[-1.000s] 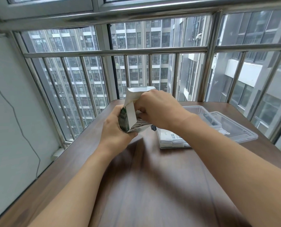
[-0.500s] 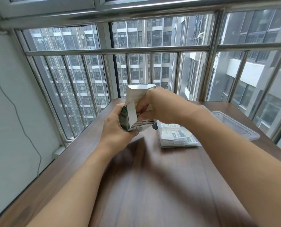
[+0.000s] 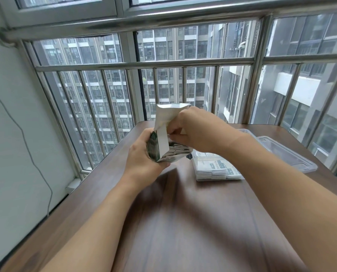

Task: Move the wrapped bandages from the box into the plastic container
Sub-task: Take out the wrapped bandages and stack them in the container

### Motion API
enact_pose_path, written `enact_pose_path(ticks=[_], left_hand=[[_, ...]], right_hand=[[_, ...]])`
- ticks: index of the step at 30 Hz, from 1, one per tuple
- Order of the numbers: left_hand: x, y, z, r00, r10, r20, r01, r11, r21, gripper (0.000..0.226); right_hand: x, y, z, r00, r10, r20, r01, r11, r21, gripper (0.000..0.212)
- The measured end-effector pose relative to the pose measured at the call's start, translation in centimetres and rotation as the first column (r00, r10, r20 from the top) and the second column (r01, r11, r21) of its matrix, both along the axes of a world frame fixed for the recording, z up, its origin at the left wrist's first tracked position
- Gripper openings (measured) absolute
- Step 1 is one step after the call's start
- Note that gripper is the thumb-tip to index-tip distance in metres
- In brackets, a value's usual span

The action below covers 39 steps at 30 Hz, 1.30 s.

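My left hand (image 3: 142, 154) grips a green and white cardboard box (image 3: 159, 142) above the table, with the box's white flap standing open. Wrapped bandages (image 3: 178, 149) show edge-on inside the box's mouth. My right hand (image 3: 198, 132) reaches into that mouth, its fingertips pinched at the top of the bandages. A stack of wrapped bandages (image 3: 215, 166) lies to the right in the clear plastic container (image 3: 246, 132), which my right forearm largely hides.
The container's clear lid (image 3: 285, 154) lies at the table's right side. The brown wooden table (image 3: 183, 222) meets a barred window at the back and a white wall with a hanging cable on the left.
Both hands and the box stay in nearly the same place. My right hand's fingers have dug a little deeper into the box opening.
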<state>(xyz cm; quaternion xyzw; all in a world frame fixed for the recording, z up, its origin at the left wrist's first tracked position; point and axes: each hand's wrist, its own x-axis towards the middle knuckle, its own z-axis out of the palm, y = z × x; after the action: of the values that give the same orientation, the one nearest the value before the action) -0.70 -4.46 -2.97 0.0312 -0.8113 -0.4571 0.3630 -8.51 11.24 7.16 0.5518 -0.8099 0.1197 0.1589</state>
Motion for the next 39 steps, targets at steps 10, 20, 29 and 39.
enact_pose_path(ticks=[10, 20, 29, 39], left_hand=[[0.2, 0.2, 0.2, 1.0, 0.007, -0.008, -0.007, 0.998, -0.058, 0.065], [-0.1, -1.0, -0.1, 0.987, 0.092, 0.132, -0.106, 0.989, 0.102, 0.074], [-0.4, -1.6, -0.9, 0.974, 0.082, 0.21, -0.148, 0.934, 0.324, 0.083], [2.7, 1.8, 3.3, 0.861, 0.205, -0.466, -0.121, 0.971, 0.205, 0.031]], right_hand=[[0.7, -0.9, -1.0, 0.978, -0.133, -0.16, 0.148, 0.985, 0.089, 0.012], [0.4, 1.0, 2.2, 0.999, -0.037, -0.028, 0.035, 0.995, -0.09, 0.016], [-2.1, 3.7, 3.5, 0.849, 0.117, 0.514, 0.089, 0.929, -0.359, 0.012], [-3.1, 5.8, 3.7, 0.723, 0.012, 0.691, -0.035, 0.999, 0.019, 0.014]])
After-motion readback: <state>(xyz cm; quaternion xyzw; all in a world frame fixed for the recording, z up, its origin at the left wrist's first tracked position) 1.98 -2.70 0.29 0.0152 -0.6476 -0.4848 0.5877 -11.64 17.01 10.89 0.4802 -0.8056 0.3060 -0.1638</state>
